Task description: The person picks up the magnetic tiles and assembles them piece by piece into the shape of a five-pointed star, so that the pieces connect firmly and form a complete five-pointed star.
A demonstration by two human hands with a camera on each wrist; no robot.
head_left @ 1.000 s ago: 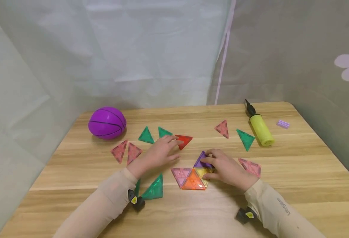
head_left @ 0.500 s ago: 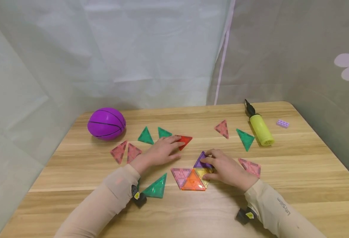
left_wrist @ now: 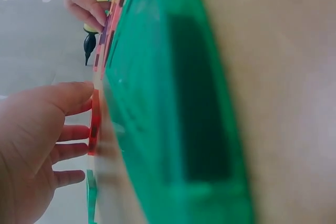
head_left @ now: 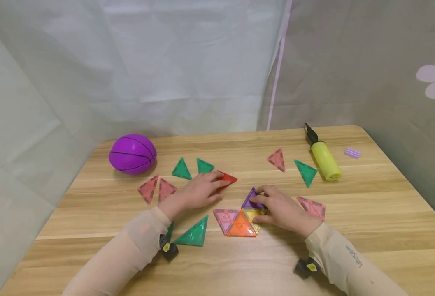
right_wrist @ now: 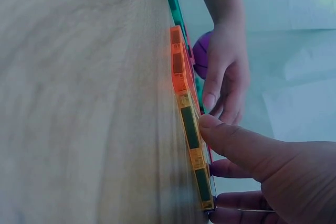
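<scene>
the left hand [head_left: 202, 191], fingers loosely spread, rests on a red tile [head_left: 230, 178] near the centre of the head view. right of centre, the right hand [head_left: 284, 209], fingers relaxed and parted, touches a purple tile [head_left: 249, 200] and, with its thumb, a yellow tile [head_left: 248, 213]. an orange tile [head_left: 241, 227] adjoins below centre; a purple ball [head_left: 133, 154] sits mid-left.

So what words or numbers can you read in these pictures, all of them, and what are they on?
"Let'sSlim", as best I can read it: small, slanted letters on the right sleeve.
Yellow labels on the two black wrist cameras: any writing is too small to read.
Red triangular tile, purple triangular tile, toy basketball and hand pump: no writing I can make out.
</scene>
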